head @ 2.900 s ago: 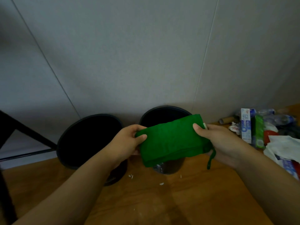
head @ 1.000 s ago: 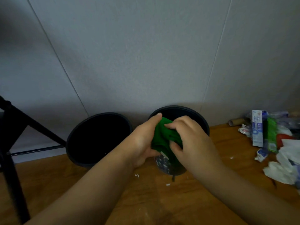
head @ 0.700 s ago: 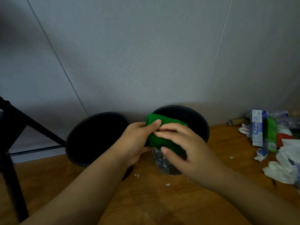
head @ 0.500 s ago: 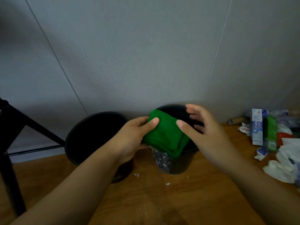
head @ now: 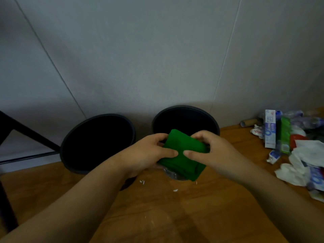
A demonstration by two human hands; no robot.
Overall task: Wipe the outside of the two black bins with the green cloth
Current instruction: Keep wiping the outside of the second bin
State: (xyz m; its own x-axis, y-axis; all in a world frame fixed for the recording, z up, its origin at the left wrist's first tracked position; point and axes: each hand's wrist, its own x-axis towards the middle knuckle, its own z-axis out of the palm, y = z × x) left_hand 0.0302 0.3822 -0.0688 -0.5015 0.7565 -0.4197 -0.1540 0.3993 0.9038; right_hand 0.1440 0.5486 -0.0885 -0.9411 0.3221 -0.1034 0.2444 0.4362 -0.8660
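Note:
Two round black bins stand on the wooden floor against the grey wall: the left bin (head: 75, 137) and the right bin (head: 185, 109). A folded green cloth (head: 184, 158) hangs in front of the right bin's near side and hides most of that wall. My left hand (head: 149, 155) grips the cloth's left edge, thumb on top. My right hand (head: 212, 151) pinches its right edge, and the two thumbs nearly meet on the cloth.
A heap of litter lies at the right: a toothpaste box (head: 270, 128), a green packet (head: 284, 135), white tissues (head: 308, 151) and a cardboard tube (head: 249, 122). A black metal frame (head: 26, 132) stands at the left. Small white scraps (head: 175, 190) dot the floor.
The cloth went from a wide spread to a small folded pad. My right hand, which had let go half a second ago, has come back and holds the cloth again.

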